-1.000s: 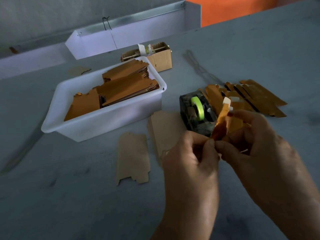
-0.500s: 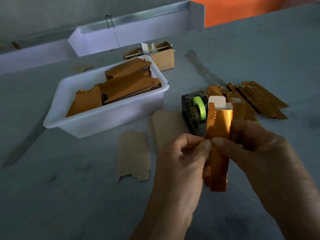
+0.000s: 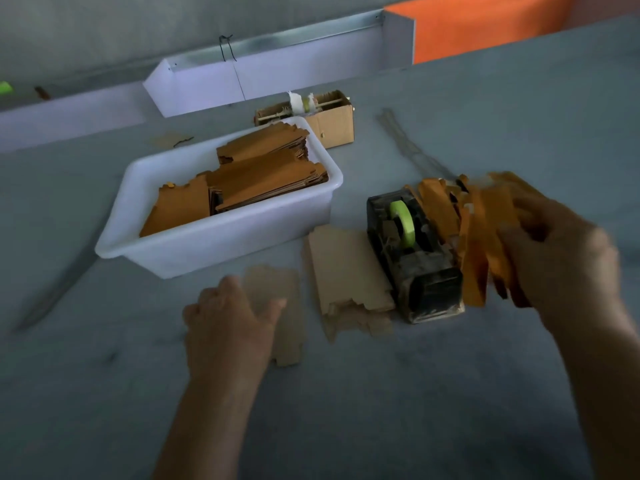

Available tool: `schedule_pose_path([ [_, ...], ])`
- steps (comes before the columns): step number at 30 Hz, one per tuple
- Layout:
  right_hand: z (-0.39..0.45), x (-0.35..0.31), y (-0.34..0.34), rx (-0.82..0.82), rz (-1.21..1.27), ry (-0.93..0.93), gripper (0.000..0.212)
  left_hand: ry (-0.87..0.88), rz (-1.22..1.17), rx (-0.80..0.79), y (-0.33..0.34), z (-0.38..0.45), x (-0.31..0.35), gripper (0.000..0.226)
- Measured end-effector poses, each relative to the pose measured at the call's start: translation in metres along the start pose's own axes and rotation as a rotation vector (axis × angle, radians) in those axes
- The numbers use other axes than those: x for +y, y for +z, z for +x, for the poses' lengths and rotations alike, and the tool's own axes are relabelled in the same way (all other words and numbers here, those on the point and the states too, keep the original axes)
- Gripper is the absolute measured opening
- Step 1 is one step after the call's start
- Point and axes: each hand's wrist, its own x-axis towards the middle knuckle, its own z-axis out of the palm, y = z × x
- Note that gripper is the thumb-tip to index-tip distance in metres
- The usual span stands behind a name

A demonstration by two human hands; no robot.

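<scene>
My right hand (image 3: 561, 254), blurred by motion, grips a folded orange carton (image 3: 474, 268) just right of the black tape dispenser (image 3: 419, 268), which carries a green tape roll (image 3: 403, 220). The carton hangs over the pile of folded orange cartons (image 3: 440, 209) behind the dispenser. My left hand (image 3: 232, 320) lies low on the table with relaxed fingers. Its thumb and fingers rest on a flat pale cardboard blank (image 3: 289, 334). A second small stack of pale blanks (image 3: 346, 268) lies between that blank and the dispenser.
A white plastic tub (image 3: 214, 251) at centre left holds stacks of brown flat blanks (image 3: 256, 181). Behind it stands a small open cardboard box (image 3: 332, 126). A long white trough (image 3: 277, 77) and an orange panel (image 3: 485, 26) line the table's far edge.
My hands have separated. The left let go of the orange carton and dropped to the flat blank on the table. The right swung the carton rightward toward the orange pile.
</scene>
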Motion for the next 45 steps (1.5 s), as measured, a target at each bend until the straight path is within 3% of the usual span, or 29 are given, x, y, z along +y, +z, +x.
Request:
schedule_pose_path([
  [2, 0.009, 0.009, 0.011, -0.06, -0.137, 0.035, 0.013, -0.063, 0.114, -0.09, 0.005, 0.006, -0.007, 0.072],
  [4, 0.015, 0.018, 0.02, -0.111, -0.265, 0.031, 0.017, -0.049, 0.087, -0.081, 0.008, 0.01, -0.008, 0.072],
  [8, 0.01, 0.025, 0.023, -0.055, -0.378, 0.008, 0.032, -0.097, -0.098, -0.159, 0.009, 0.023, -0.008, 0.054],
  [14, -0.015, 0.021, 0.005, 0.133, -0.085, -0.077, 0.025, -0.113, -0.637, -0.246, 0.002, 0.007, -0.011, 0.022],
  [17, -0.035, 0.012, -0.003, 0.129, 0.051, -0.159, 0.021, -0.097, -1.084, -0.464, -0.015, -0.01, -0.002, 0.034],
  [20, -0.061, -0.007, -0.005, 0.059, 0.233, -0.136, 0.015, -0.037, -1.263, -0.58, -0.026, -0.026, 0.012, 0.049],
  [23, -0.088, -0.027, -0.002, -0.103, 0.36, -0.089, 0.022, 0.011, -1.324, -0.581, -0.027, -0.04, 0.021, 0.052],
  [26, -0.104, -0.041, 0.004, -0.385, 0.458, 0.031, 0.041, 0.057, -1.313, -0.564, -0.023, -0.049, 0.03, 0.05],
  [29, -0.105, -0.04, 0.013, -0.58, 0.671, 0.219, 0.04, 0.078, -1.227, -0.484, -0.017, -0.055, 0.036, 0.049],
  [37, -0.104, -0.032, 0.027, -0.477, 0.725, 0.27, 0.03, 0.12, -1.076, -0.249, -0.006, -0.058, 0.045, 0.03],
  [45, -0.101, -0.025, 0.03, -0.459, 0.752, 0.27, 0.025, 0.137, -1.187, -0.385, -0.003, -0.055, 0.045, 0.013],
])
